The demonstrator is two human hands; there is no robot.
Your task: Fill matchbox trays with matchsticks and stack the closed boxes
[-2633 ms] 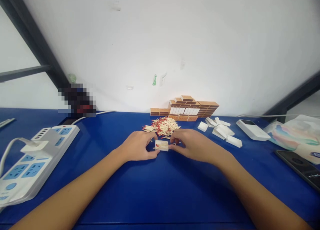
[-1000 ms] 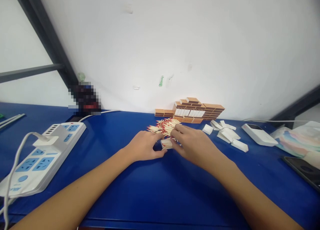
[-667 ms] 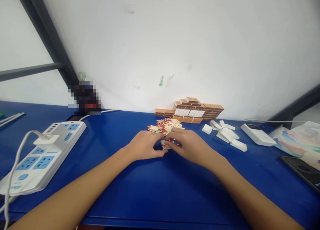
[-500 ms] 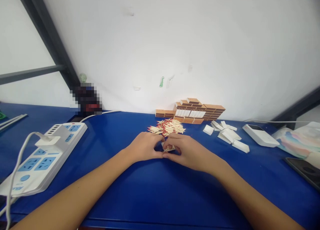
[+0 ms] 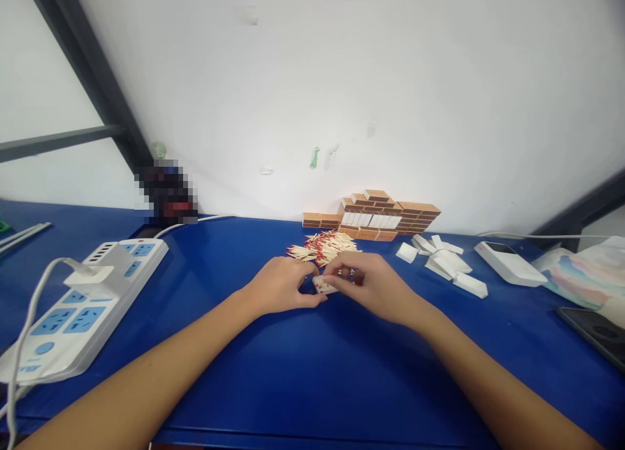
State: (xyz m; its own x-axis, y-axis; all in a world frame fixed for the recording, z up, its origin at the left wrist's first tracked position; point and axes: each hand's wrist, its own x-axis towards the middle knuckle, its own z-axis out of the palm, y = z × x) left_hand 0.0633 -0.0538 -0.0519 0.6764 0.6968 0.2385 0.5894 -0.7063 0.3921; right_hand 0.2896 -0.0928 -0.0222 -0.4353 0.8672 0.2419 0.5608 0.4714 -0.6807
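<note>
Head view.

Item: tray (image 5: 324, 284), small and white, on the table (image 5: 312, 372) between our hands, just in front of the matches (image 5: 323, 247). Red-tipped sticks show in it.

Left hand (image 5: 283, 286): fingers curled, thumb and fingertips gripping the tray's left end.

Right hand (image 5: 374, 284): fingers bent and closed over the tray's right end. Whether they also pinch sticks, we cannot tell.

Handling, in our judgement: the left hand should pin the tray flat while the right lays sticks parallel, heads one way, level with the rim, none overhanging.

Nearby: boxes (image 5: 385, 214) by the wall.
</note>
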